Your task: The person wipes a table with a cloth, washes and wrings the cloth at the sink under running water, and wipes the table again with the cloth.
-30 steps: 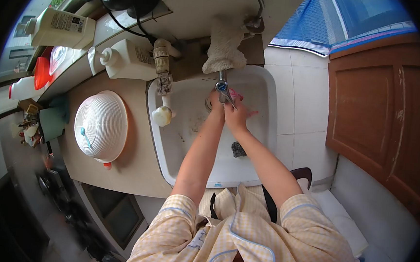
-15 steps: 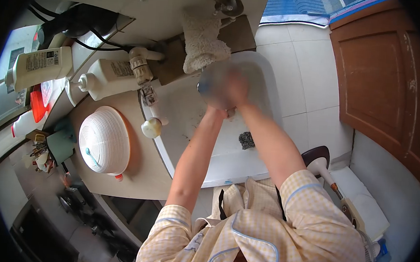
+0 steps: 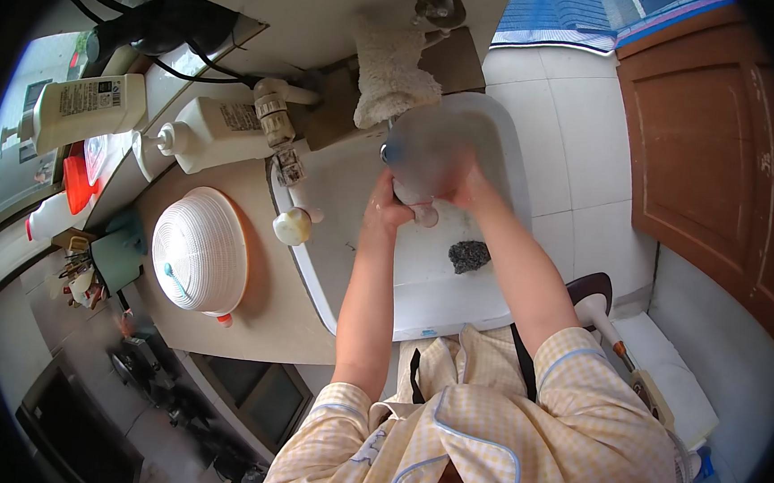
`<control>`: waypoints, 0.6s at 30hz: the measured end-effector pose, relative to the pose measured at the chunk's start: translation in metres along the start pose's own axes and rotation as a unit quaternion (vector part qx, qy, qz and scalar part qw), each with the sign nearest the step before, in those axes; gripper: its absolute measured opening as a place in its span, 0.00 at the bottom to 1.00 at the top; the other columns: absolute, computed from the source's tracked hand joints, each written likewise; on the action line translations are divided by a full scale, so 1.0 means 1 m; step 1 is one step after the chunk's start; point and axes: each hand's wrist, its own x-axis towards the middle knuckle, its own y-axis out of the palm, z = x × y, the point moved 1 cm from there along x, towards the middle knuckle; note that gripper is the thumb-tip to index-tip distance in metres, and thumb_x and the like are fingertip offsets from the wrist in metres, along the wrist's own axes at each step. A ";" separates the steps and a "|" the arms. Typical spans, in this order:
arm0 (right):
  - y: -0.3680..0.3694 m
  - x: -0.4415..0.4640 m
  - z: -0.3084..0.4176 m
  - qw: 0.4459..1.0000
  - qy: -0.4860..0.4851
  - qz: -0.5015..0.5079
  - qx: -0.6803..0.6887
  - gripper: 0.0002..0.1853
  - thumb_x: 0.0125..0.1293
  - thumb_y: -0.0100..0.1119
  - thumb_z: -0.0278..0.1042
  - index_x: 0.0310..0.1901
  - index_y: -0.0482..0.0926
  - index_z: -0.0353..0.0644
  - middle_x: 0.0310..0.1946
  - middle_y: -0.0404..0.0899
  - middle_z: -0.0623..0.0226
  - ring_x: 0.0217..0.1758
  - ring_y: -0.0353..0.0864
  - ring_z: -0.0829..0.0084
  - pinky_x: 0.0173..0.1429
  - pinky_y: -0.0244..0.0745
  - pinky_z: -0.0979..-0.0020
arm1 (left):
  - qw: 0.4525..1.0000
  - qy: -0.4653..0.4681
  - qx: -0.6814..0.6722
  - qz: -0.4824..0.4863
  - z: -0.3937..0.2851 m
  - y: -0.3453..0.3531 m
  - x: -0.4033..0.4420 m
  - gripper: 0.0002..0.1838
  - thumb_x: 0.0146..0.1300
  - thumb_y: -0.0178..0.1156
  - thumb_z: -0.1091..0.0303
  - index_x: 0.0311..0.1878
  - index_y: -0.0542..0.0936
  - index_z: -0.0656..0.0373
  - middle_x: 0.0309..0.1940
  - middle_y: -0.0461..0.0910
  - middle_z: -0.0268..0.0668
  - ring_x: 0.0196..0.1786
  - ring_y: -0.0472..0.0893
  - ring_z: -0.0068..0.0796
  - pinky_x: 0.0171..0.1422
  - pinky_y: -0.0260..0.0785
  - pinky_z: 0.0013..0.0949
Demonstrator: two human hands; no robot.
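Both my hands are in the white sink (image 3: 418, 314), below the faucet covered by a pale fluffy cloth (image 3: 394, 79). My left hand (image 3: 390, 201) is closed at the near left edge of a blurred patch, with a dark curved edge and a small pale pinkish rounded piece (image 3: 425, 215) beside its thumb. I cannot make out what it holds. My right hand (image 3: 464, 186) is on the right side of the same blur, its fingers smeared. A dark scouring pad (image 3: 468, 257) lies in the sink, nearer to me.
An upturned white ribbed basket (image 3: 198, 251) rests on the counter (image 3: 282, 324) at left. A pump bottle (image 3: 215, 135), another bottle (image 3: 91, 111) and a pipe with a valve (image 3: 274, 117) stand behind it. A brown wooden door (image 3: 699, 147) is at right.
The view has shifted and turned. The pink item seen at my hands a second ago is no longer distinguishable. My hands have moved apart, with a blurred area and a pale rounded piece between them.
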 end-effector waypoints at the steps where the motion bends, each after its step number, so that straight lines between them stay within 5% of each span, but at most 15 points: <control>1: 0.004 -0.014 0.002 0.996 0.063 -0.004 -0.061 0.22 0.61 0.49 0.50 0.50 0.70 0.43 0.46 0.72 0.68 0.49 0.72 0.73 0.48 0.70 0.65 | 0.999 0.008 -0.004 -0.038 0.004 0.026 -0.019 0.16 0.58 0.54 0.61 0.47 0.72 0.59 0.43 0.74 0.38 0.47 0.74 0.33 0.49 0.68 0.44; 2: 0.004 -0.023 0.002 0.984 0.127 -0.008 -0.122 0.22 0.62 0.49 0.49 0.52 0.68 0.44 0.48 0.71 0.69 0.51 0.70 0.75 0.50 0.70 0.66 | 0.997 0.017 -0.008 -0.077 0.007 0.041 -0.033 0.15 0.58 0.54 0.64 0.47 0.72 0.59 0.44 0.74 0.39 0.48 0.74 0.34 0.50 0.68 0.46; 6: -0.037 -0.006 -0.017 0.964 0.120 0.067 -0.228 0.20 0.62 0.49 0.46 0.52 0.69 0.44 0.48 0.71 0.68 0.51 0.70 0.75 0.50 0.69 0.68 | 0.992 0.093 0.049 -0.065 0.007 0.034 -0.042 0.14 0.59 0.51 0.68 0.48 0.71 0.61 0.45 0.74 0.40 0.49 0.74 0.36 0.51 0.68 0.46; 8: -0.038 -0.011 -0.010 0.976 0.055 -0.097 -0.186 0.16 0.64 0.45 0.42 0.48 0.71 0.41 0.41 0.75 0.68 0.44 0.75 0.73 0.43 0.73 0.69 | 0.967 0.131 0.209 -0.069 0.001 0.015 -0.035 0.14 0.60 0.50 0.71 0.50 0.70 0.62 0.49 0.73 0.41 0.51 0.73 0.36 0.52 0.68 0.43; 12: -0.048 -0.004 -0.007 0.973 -0.099 -0.073 -0.195 0.16 0.64 0.45 0.42 0.46 0.72 0.39 0.39 0.75 0.67 0.43 0.75 0.71 0.42 0.73 0.68 | 0.928 0.150 0.311 -0.141 -0.004 0.009 -0.029 0.14 0.61 0.49 0.70 0.50 0.70 0.63 0.47 0.73 0.40 0.50 0.73 0.34 0.51 0.68 0.36; 14: -0.042 -0.001 -0.016 0.908 -0.162 -0.157 -0.353 0.14 0.65 0.45 0.41 0.46 0.71 0.41 0.39 0.76 0.65 0.42 0.74 0.76 0.46 0.69 0.71 | 0.917 0.137 0.305 -0.220 -0.006 -0.013 -0.010 0.14 0.63 0.47 0.68 0.50 0.70 0.65 0.44 0.74 0.37 0.46 0.74 0.30 0.49 0.68 0.30; 15: -0.034 0.000 -0.024 0.825 -0.198 -0.199 -0.491 0.15 0.64 0.47 0.42 0.45 0.71 0.40 0.38 0.76 0.64 0.41 0.74 0.76 0.45 0.69 0.70 | 0.917 0.135 0.305 -0.218 -0.005 -0.015 -0.001 0.14 0.63 0.47 0.68 0.50 0.70 0.65 0.44 0.74 0.37 0.46 0.74 0.30 0.49 0.68 0.30; 17: 0.014 -0.015 -0.038 0.741 -0.236 -0.216 -0.591 0.16 0.59 0.53 0.43 0.42 0.73 0.38 0.38 0.76 0.62 0.41 0.74 0.74 0.43 0.69 0.69 | 0.937 0.201 0.157 -0.237 0.001 -0.007 0.009 0.16 0.65 0.47 0.62 0.49 0.71 0.64 0.41 0.75 0.36 0.43 0.75 0.29 0.47 0.68 0.30; 18: 0.039 -0.028 -0.043 0.762 -0.246 -0.197 -0.566 0.16 0.56 0.56 0.43 0.40 0.74 0.38 0.38 0.76 0.62 0.41 0.75 0.71 0.43 0.69 0.67 | 0.939 0.220 0.114 -0.239 0.002 -0.004 0.014 0.16 0.64 0.47 0.62 0.48 0.71 0.63 0.40 0.75 0.36 0.42 0.75 0.28 0.46 0.68 0.30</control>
